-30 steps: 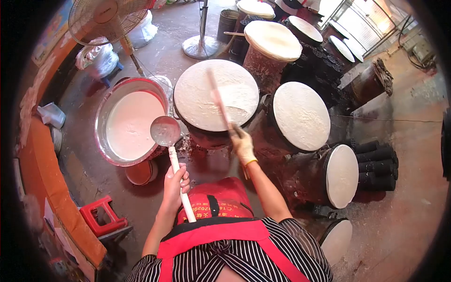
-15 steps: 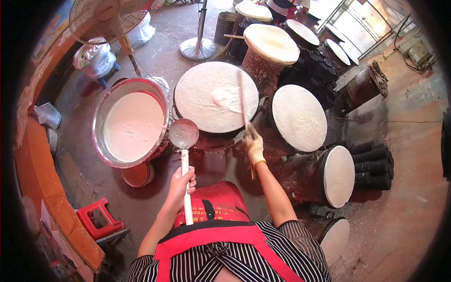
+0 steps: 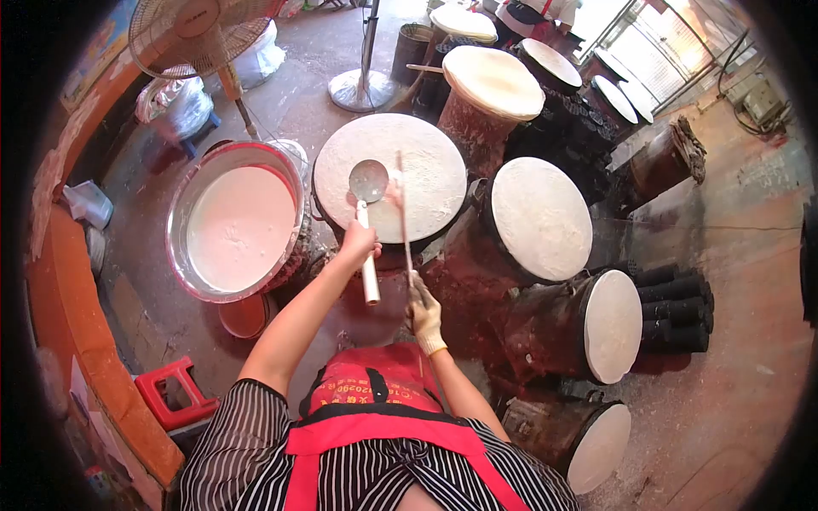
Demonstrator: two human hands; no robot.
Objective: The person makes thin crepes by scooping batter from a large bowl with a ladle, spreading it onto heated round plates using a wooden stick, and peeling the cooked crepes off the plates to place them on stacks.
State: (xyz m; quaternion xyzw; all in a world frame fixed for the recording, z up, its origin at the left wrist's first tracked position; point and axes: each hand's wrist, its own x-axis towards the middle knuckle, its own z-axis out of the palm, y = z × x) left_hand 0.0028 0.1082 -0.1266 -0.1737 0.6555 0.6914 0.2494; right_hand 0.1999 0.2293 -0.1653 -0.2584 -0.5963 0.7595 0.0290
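Note:
Bare, my left hand (image 3: 361, 243) is wrapped round the white handle of a ladle (image 3: 369, 181), whose round bowl is over the near left part of a large round griddle (image 3: 409, 140) coated with white batter. My right hand (image 3: 423, 313), in a pale glove, grips a thin wooden stick (image 3: 405, 217) that reaches up across the griddle. The stick's far end is blurred, beside the ladle bowl. A wide metal basin (image 3: 177, 213) of white batter (image 3: 243, 226) stands left of the griddle.
More round batter-covered griddles (image 3: 541, 217) curve along the right, with black cylinders (image 3: 673, 311) beside them. A stack of flat rounds (image 3: 492, 81) stands behind. There is a fan (image 3: 198, 30) at upper left, a red stool (image 3: 175, 396) at lower left, and another person (image 3: 545, 13) at the back.
My left hand has moved the ladle up and right, from beside the basin to over the griddle. My right hand has shifted left and lower, and the stick has swung left.

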